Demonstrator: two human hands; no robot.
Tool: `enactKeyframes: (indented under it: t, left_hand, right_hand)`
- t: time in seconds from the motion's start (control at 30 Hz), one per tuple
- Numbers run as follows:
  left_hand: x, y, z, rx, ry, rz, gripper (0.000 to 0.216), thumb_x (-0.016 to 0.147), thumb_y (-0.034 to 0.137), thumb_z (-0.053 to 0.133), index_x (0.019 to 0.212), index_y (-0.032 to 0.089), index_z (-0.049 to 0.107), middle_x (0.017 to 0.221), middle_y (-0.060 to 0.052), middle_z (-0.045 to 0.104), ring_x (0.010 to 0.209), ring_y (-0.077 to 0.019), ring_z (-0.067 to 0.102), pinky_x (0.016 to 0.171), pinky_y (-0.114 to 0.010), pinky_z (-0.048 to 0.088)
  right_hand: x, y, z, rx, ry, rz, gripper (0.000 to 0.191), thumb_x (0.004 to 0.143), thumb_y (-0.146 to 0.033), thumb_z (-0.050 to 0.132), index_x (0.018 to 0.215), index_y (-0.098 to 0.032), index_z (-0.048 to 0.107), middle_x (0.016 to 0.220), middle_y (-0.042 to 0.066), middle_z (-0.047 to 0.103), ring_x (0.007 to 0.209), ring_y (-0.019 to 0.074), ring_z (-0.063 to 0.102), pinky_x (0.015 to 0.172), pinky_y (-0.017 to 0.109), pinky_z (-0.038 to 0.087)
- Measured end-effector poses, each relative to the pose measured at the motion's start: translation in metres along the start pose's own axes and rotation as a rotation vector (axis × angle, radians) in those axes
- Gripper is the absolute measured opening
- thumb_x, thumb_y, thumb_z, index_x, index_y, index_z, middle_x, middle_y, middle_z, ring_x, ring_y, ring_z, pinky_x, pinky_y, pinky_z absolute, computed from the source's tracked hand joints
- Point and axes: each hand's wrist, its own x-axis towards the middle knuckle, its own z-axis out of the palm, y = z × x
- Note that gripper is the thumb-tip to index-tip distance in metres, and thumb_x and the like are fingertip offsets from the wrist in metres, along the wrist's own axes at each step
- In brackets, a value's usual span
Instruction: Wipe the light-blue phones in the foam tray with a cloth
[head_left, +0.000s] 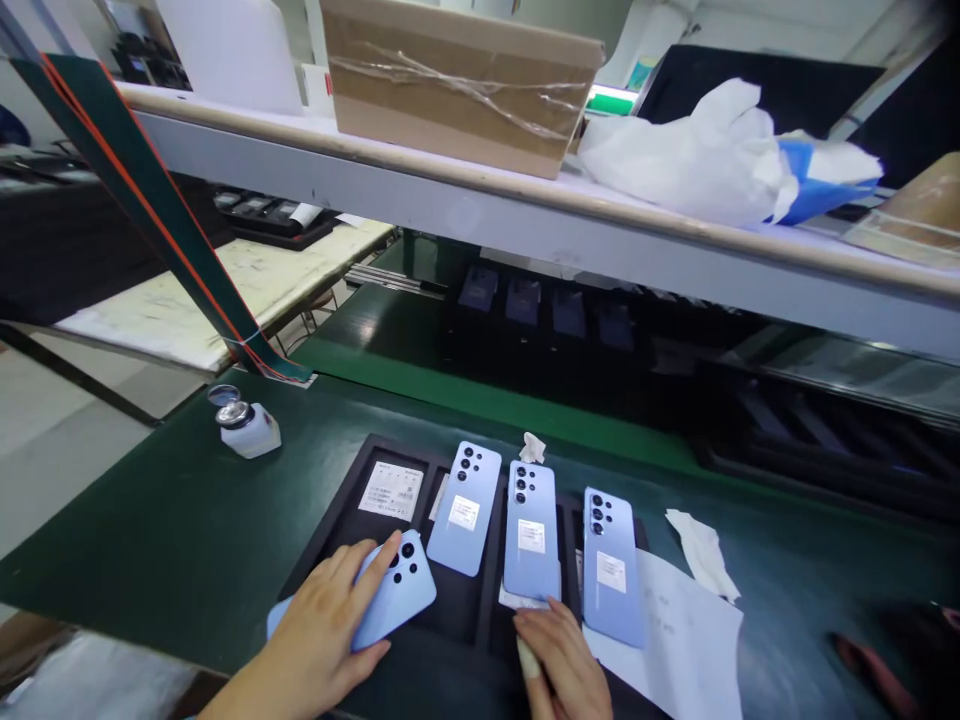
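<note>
My left hand (330,620) is closed around a light blue phone (401,590), its camera side facing up, above the left part of a black compartment tray (349,500). Three similar phones lie to the right, backs up with white stickers: one tilted phone (465,510), one middle phone (531,525) and one right phone (613,570). My right hand (562,660) is at the lower end of the middle phone, fingers curled together, a pale cover on one digit. What it grips, if anything, is hidden. A printed white label (391,490) shows in the tray's left compartment.
A white bottle with a metal top (251,430) stands at the left. White paper (675,630) and crumpled tissue (703,553) lie at the right; another tissue scrap (532,448) is behind the tray. Above runs a shelf (450,200) bearing a cardboard box (461,90). Dark trays with phones (523,300) lie beyond.
</note>
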Motion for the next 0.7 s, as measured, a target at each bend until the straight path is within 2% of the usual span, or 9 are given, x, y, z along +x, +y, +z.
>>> enactKeyframes:
  t: [0.3,0.4,0.7]
  left_hand:
    - [0.04,0.009,-0.014,0.113,0.228,-0.239,0.088,0.085,0.041,0.064,0.156,0.018,0.017,0.123,-0.016,0.056,0.104,-0.0319,0.057,0.087,-0.044,0.052]
    - [0.05,0.009,-0.012,0.149,0.226,-0.29,0.09,0.083,0.043,0.068,0.155,0.015,0.02,0.122,-0.016,0.055,0.104,-0.0326,0.056,0.086,-0.044,0.052]
    - [0.1,-0.006,0.001,0.239,0.168,-0.443,0.086,0.084,0.041,0.069,0.151,0.007,0.027,0.116,-0.016,0.054,0.101,-0.0321,0.054,0.083,-0.042,0.052]
  right_hand:
    - [-0.005,0.009,0.004,-0.084,-0.027,0.027,0.019,0.094,-0.028,0.058,0.108,-0.022,0.07,0.098,0.007,0.074,0.092,0.0266,0.073,0.085,0.039,0.064]
    - [-0.005,0.009,0.005,-0.065,-0.057,0.04,0.02,0.096,-0.032,0.057,0.108,-0.023,0.071,0.097,0.007,0.074,0.09,0.026,0.073,0.083,0.038,0.063]
    - [-0.008,0.016,0.009,-0.161,-0.103,-0.021,0.02,0.093,-0.022,0.055,0.108,-0.02,0.068,0.097,0.006,0.075,0.088,0.0256,0.074,0.082,0.037,0.062]
